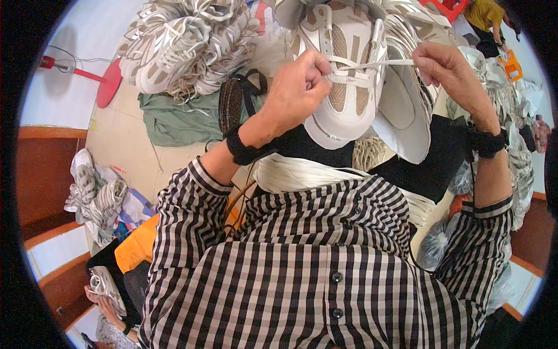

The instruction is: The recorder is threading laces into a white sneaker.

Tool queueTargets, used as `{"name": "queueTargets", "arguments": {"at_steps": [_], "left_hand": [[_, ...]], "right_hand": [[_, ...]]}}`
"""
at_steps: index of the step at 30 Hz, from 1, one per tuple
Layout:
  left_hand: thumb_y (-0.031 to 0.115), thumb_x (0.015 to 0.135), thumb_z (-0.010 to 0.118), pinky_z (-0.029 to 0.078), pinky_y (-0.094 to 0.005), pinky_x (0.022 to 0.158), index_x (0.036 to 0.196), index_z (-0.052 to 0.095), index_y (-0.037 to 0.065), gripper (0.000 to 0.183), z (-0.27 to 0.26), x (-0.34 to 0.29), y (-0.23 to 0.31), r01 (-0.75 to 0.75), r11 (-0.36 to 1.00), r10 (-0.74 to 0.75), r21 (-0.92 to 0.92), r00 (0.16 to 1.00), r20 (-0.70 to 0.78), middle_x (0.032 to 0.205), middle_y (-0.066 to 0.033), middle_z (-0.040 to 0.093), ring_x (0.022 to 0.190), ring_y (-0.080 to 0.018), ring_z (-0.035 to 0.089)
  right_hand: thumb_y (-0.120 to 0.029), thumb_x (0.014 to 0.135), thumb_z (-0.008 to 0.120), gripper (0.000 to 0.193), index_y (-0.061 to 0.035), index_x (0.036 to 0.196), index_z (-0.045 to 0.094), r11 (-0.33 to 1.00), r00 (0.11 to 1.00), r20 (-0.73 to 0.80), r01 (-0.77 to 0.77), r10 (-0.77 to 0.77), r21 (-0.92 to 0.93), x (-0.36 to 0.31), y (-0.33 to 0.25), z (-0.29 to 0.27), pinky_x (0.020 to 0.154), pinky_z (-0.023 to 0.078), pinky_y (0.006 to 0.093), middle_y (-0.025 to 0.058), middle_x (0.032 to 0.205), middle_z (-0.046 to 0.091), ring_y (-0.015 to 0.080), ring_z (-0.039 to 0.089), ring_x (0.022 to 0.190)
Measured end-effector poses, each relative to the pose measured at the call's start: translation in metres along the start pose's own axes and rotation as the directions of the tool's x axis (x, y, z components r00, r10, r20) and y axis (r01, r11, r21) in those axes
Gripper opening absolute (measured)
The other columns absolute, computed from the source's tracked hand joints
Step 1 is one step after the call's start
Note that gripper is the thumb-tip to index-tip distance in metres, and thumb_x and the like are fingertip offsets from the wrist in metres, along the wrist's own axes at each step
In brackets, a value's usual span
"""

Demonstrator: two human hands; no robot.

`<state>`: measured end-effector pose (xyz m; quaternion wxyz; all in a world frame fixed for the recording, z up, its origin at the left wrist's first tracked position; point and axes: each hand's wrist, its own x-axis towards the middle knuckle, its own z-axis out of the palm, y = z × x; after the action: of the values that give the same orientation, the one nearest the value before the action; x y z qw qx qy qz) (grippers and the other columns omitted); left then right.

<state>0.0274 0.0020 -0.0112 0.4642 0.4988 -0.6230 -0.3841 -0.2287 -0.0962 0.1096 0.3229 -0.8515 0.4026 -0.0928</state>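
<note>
A white and tan shoe upper (347, 110) with mesh panels lies in front of me, toe toward me. A flat white shoelace (388, 62) crosses its throat and stretches taut to the right. My right hand (450, 72) pinches that lace between thumb and fingers, off the upper's right side. My left hand (299, 90) is closed at the upper's left eyelet edge; its curled fingers hide what they grip, probably lace. Another pale upper (408, 107) lies just right of the first, sole side showing. A bundle of white laces (302, 174) rests across my lap.
Piled shoe uppers (186, 43) stand at the far left, above a green cloth (174, 119) and a dark woven bag (231, 104). A red round stand base (109, 82) is farther left. Another person's hands (107, 308) hold a shoe at lower left. More uppers hang at right.
</note>
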Motion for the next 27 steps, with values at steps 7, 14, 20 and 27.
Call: {"name": "queueTargets", "arguments": {"at_steps": [7, 14, 20, 27], "left_hand": [[0.002, 0.082, 0.059, 0.046, -0.024, 0.056, 0.095, 0.056, 0.001, 0.014, -0.011, 0.003, 0.009, -0.222, 0.948, 0.243, 0.23, 0.968, -0.067, 0.07, -0.0062, 0.057, 0.06, -0.0111, 0.055], [0.003, 0.074, 0.061, 0.048, -0.0327, 0.067, 0.095, 0.057, 0.005, 0.021, -0.024, 0.028, 0.012, -0.508, 0.61, 0.645, 0.608, 0.764, -0.008, 0.087, -0.0115, 0.059, 0.079, -0.0261, 0.06], [0.006, 0.076, 0.061, 0.046, -0.0336, 0.065, 0.087, 0.054, 0.005, 0.013, -0.023, 0.03, 0.015, -0.437, 0.771, 0.481, 0.464, 0.876, 0.025, 0.082, -0.0108, 0.058, 0.072, -0.0261, 0.057], [0.01, 0.084, 0.059, 0.046, -0.0344, 0.057, 0.09, 0.056, 0.005, 0.009, -0.027, 0.06, 0.022, -0.513, 0.728, 0.573, 0.455, 0.819, 0.007, 0.071, -0.0114, 0.058, 0.062, -0.028, 0.058]], "right_hand": [[-0.014, 0.091, 0.051, 0.012, -0.0045, 0.093, 0.057, 0.921, 0.919, -0.234, 0.238, -0.316, -0.309, 0.004, -0.015, 0.01, 0.055, 0.042, 0.0292, 0.0082, 0.068, 0.056, 0.0164, 0.055, 0.06], [-0.012, 0.087, 0.055, 0.02, -0.0076, 0.105, 0.061, 0.602, 0.778, -0.273, 0.164, -0.566, -0.781, 0.028, 0.017, -0.005, 0.071, 0.047, 0.0404, 0.0148, 0.089, 0.065, 0.0336, 0.061, 0.082], [-0.009, 0.085, 0.057, 0.018, -0.0058, 0.103, 0.062, 0.717, 0.765, -0.344, 0.212, -0.544, -0.664, 0.045, 0.01, 0.018, 0.073, 0.048, 0.0385, 0.0127, 0.089, 0.065, 0.0313, 0.061, 0.083], [-0.005, 0.078, 0.057, 0.016, -0.0053, 0.094, 0.061, 0.776, 0.786, -0.147, 0.528, -0.6, -0.345, 0.003, -0.04, 0.071, 0.062, 0.05, 0.0369, 0.0129, 0.082, 0.064, 0.0304, 0.063, 0.072]]}}
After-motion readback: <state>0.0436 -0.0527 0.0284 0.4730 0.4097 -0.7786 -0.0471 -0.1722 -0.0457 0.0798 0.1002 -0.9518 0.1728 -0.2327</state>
